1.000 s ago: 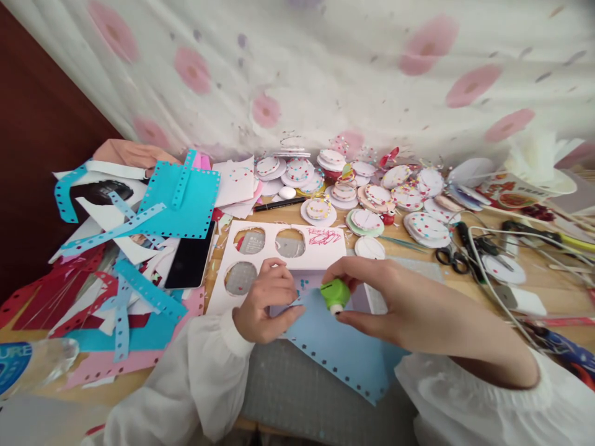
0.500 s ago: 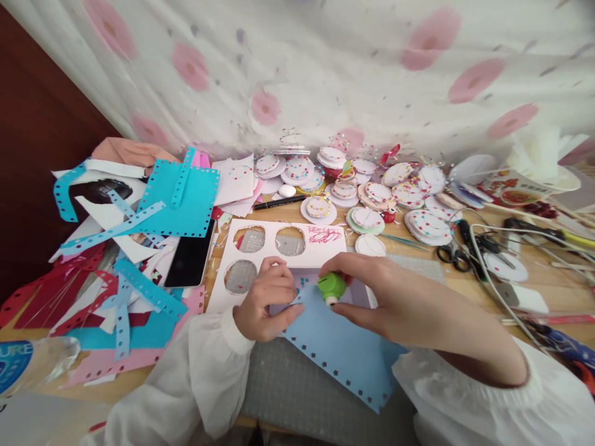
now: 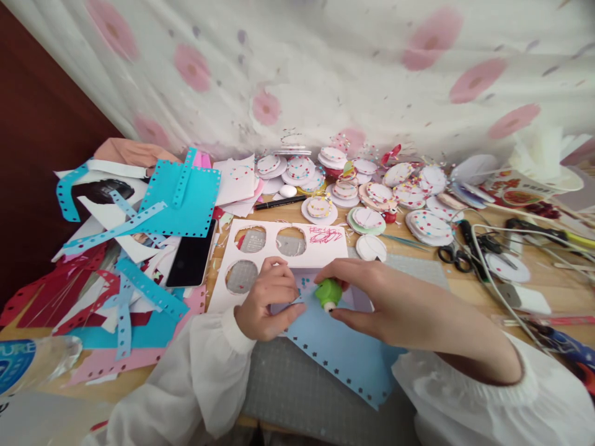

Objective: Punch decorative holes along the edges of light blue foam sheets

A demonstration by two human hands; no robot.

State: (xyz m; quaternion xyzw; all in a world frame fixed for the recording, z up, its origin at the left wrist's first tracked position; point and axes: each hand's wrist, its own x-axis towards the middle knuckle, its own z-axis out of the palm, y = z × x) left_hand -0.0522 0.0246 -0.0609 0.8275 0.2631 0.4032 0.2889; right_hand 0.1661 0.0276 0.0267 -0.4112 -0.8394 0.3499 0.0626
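Hands sit apart over blue paper (image 3: 344,347). Right hand (image 3: 376,300) grips a green punch (image 3: 328,292) – left hand (image 3: 271,301) pinches the paper's edge

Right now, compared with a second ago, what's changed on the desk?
The right hand has carried the green tool slightly left over the blue sheet, toward the left hand. Nothing was let go or newly taken. The left hand, the phone and the black pen stayed put.

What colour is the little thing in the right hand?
Green, with a white end; it shows best in the head view.
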